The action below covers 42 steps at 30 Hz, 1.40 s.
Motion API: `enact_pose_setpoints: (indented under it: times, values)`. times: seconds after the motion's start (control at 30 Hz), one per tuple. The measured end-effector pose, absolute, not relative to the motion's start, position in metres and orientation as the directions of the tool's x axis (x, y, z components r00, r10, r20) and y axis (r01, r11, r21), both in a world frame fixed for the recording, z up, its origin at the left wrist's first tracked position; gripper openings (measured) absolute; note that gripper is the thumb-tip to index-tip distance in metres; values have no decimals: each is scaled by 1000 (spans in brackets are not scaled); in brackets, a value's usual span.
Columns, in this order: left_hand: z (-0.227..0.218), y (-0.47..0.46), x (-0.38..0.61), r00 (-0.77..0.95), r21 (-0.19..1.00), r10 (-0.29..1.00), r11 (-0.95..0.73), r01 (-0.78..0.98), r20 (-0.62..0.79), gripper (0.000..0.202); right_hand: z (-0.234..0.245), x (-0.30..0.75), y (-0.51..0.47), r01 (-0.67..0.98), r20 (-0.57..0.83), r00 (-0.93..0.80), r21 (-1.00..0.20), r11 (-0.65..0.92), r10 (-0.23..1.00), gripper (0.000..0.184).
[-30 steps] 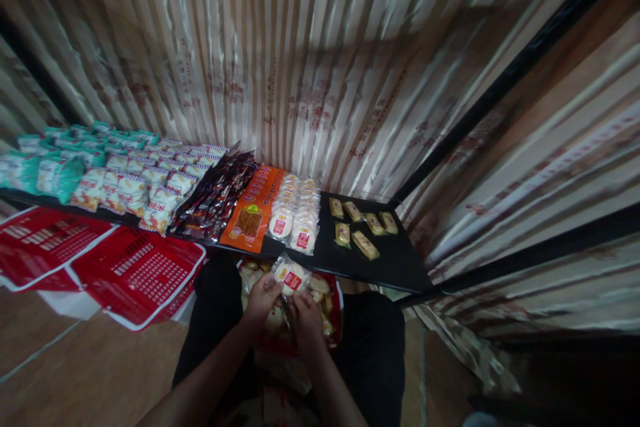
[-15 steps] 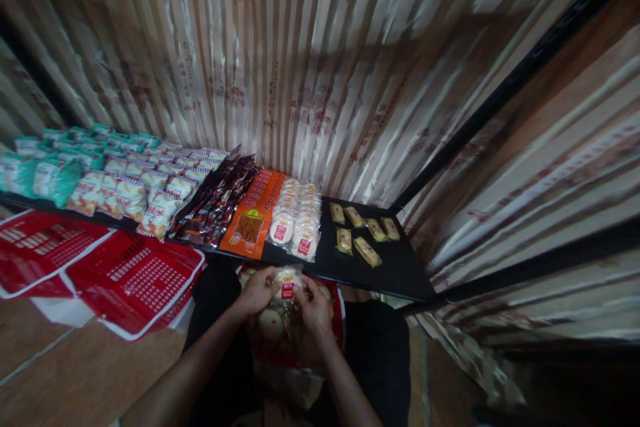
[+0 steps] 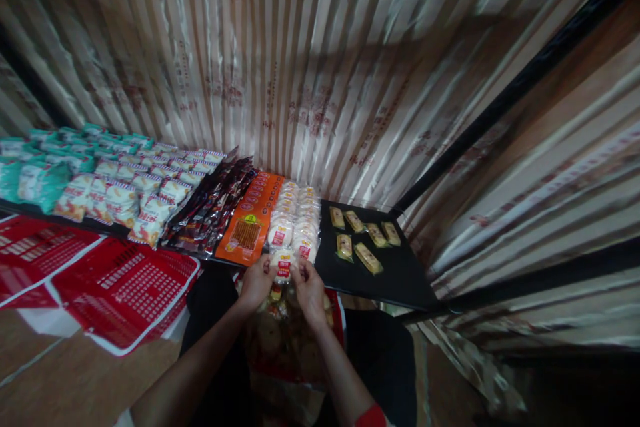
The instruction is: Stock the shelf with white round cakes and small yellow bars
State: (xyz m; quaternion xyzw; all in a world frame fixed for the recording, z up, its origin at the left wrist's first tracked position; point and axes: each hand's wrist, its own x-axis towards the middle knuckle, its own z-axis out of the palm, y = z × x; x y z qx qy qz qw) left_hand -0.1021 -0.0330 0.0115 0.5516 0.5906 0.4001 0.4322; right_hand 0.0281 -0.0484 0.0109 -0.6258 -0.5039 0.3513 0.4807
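Between my two hands is a round white packaged cracker (image 3: pixel 283 267) with a red label, in clear wrap. My left hand (image 3: pixel 258 281) pinches its left edge and my right hand (image 3: pixel 309 288) its right edge. It is at the front edge of the black shelf (image 3: pixel 380 283), just before two rows of similar white packs (image 3: pixel 306 230). Below my hands, between my knees, a red basket (image 3: pixel 342 320) holds several more wrapped snacks, partly hidden by my arms.
Left of the white rows lie an orange bag (image 3: pixel 247 230), dark shiny packets (image 3: pixel 200 220), white snack bags (image 3: pixel 120 200) and teal packs (image 3: pixel 45 180). Several yellow wrapped cakes (image 3: pixel 367 258) lie on the right. Red baskets (image 3: pixel 125 287) stand at left; a striped curtain (image 3: pixel 300 67) hangs behind.
Both hands have moved forward and up from above the basket to the shelf's front edge, carrying the packaged cracker. The view has shifted slightly.
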Motion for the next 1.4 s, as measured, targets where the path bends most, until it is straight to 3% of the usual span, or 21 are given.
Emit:
enact_pose_setpoints:
  times: [0.1,0.23,0.3,0.6,1.07,1.4]
  values:
    - [14,-22,-102,-50,949,997,64,309,-51,17,10,31,-43,463,162,258,-886,26,953,42]
    - [15,-7,-104,-50,940,999,37,340,-22,21,8,40,-34,734,455,192,-655,181,869,39]
    - [14,-1,-105,-58,914,998,31,403,-8,23,5,45,-28,805,510,155,-562,191,846,40]
    - [20,16,-105,-112,714,994,89,695,-15,33,-21,61,-3,912,458,108,-399,96,882,49]
    - [-5,8,-85,-149,629,928,-109,770,342,49,-30,61,-2,930,483,95,-355,96,870,49]
    - [-29,4,-74,-44,539,919,-190,821,391,64,-28,64,0,920,435,54,-371,124,899,52]
